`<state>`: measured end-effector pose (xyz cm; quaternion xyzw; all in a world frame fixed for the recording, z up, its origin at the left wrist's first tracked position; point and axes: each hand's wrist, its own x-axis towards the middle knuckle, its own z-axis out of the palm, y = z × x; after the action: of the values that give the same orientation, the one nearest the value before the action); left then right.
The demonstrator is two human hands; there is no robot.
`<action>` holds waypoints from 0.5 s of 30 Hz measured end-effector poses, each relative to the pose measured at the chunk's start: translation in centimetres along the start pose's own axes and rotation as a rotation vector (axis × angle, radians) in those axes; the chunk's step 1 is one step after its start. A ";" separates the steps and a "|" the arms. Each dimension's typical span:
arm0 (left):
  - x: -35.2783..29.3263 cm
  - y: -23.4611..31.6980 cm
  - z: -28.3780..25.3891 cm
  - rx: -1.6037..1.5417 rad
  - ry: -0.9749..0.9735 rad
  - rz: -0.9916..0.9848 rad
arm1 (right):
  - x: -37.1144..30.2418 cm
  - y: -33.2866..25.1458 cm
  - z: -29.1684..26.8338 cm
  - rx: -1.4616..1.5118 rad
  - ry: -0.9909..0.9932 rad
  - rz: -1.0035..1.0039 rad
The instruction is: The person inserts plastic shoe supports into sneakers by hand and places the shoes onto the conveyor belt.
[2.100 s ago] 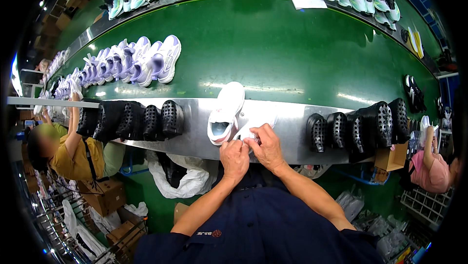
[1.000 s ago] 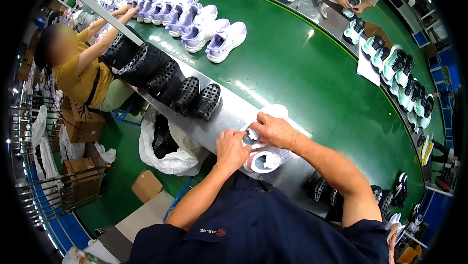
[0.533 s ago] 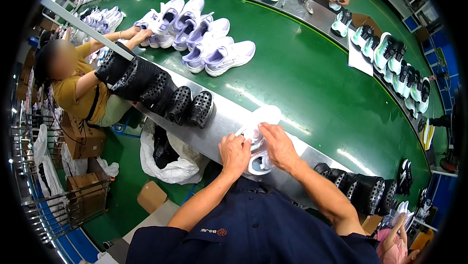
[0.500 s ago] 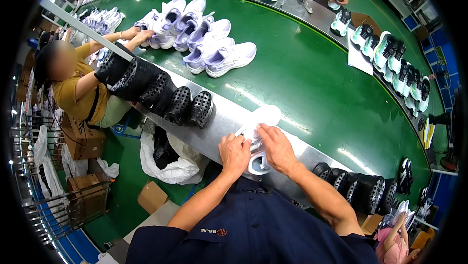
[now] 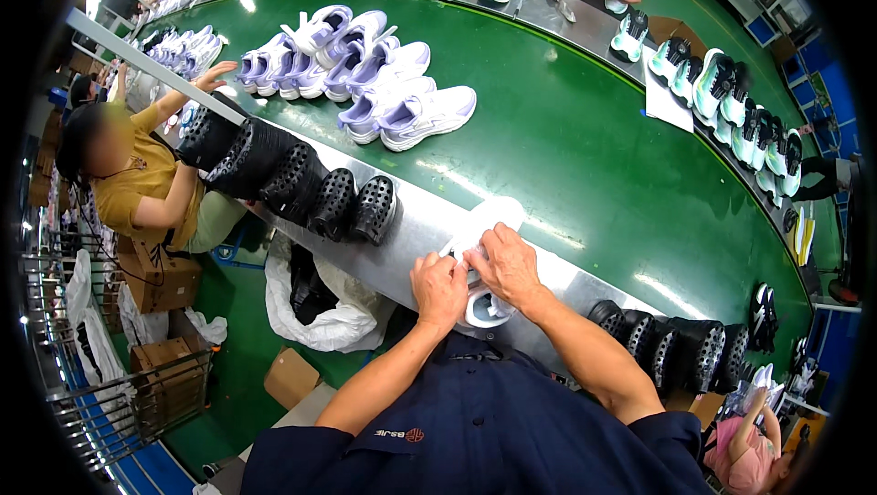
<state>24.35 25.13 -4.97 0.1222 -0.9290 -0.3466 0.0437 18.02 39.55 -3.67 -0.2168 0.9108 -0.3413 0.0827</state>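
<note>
A white sneaker (image 5: 498, 214) lies on the metal edge of the bench before me, its toe pointing away and its collar toward my body. My left hand (image 5: 440, 289) is closed at the left side of the lacing, thumb and fingers pinching the white shoelace (image 5: 447, 247), a bit of which sticks out above the knuckles. From the right, my right hand (image 5: 505, 262) bends over the tongue area with its fingers pinched together on the lace. Both hands nearly touch. Their fingers cover most of the lacing.
Black clogs stand left (image 5: 374, 209) and right (image 5: 639, 338) along the metal strip (image 5: 416, 216). White-lilac sneakers (image 5: 429, 118) are grouped on the green bench (image 5: 585, 148). A co-worker in a yellow shirt (image 5: 151, 189) is at left. A white sack (image 5: 343, 331) stands below.
My right hand has curled in and shifted left, toward my left hand, over the lacing. At left the co-worker has let go of the lilac sneakers and drawn back.
</note>
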 end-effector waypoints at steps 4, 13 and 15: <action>0.0 0.1 0.1 -0.021 0.045 0.014 | -0.5 -0.3 -0.7 0.021 0.176 -0.031; 0.1 -0.4 0.0 -0.012 -0.006 0.020 | -0.6 -1.2 -0.4 0.025 0.178 -0.005; 0.2 -0.3 0.0 -0.007 -0.013 0.028 | -0.3 -0.9 0.2 -0.009 0.163 0.004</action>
<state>24.21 24.81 -5.16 0.1066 -0.9298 -0.3497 0.0429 18.67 38.93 -3.20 -0.1870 0.9166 -0.3533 0.0081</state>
